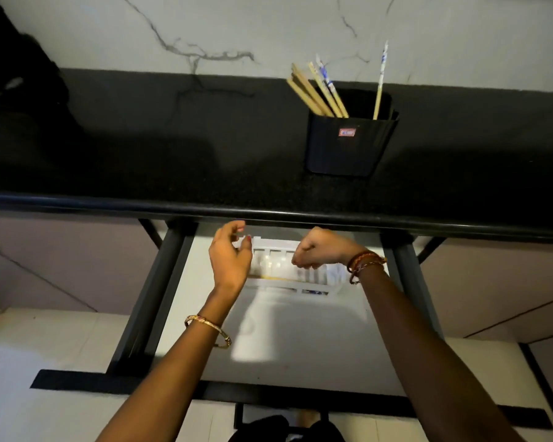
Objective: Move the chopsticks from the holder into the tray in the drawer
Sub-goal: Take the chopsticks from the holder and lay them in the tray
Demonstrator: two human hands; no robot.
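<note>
The chopsticks [320,90] stand in the black holder [348,145] on the dark countertop [173,154], at about one o'clock in the view and well apart from both hands. Most of them lean toward eleven o'clock in a bundle at the holder's left side; one pale stick with blue marks stands alone, nearly upright, at its right side. The holder carries a small red label on its front face.

Both hands are lower down, over the open drawer [300,346] that juts out under the countertop edge. The left hand [229,260] sits near the centre of the view, its fingers loosely curved with the thumb set apart — the fingertips lie at the left end of the white tray [281,266], though whether they touch it cannot be told. The right hand [320,250] is at about three o'clock of the left, fingers curled inward over the tray's right part; blur there hides whether they pinch anything. Neither hand has a chopstick that can be made out.

The tray lies at the far end of the drawer, at twelve o'clock within it, partly under the countertop lip. It is divided into compartments, and what they contain is too blurred to tell — a thin yellowish line runs along its near left edge. The drawer floor nearer the person is pale and brightly lit.

A gold bangle [208,330] circles the left wrist; red and brown threads [364,263] wrap the right.
</note>
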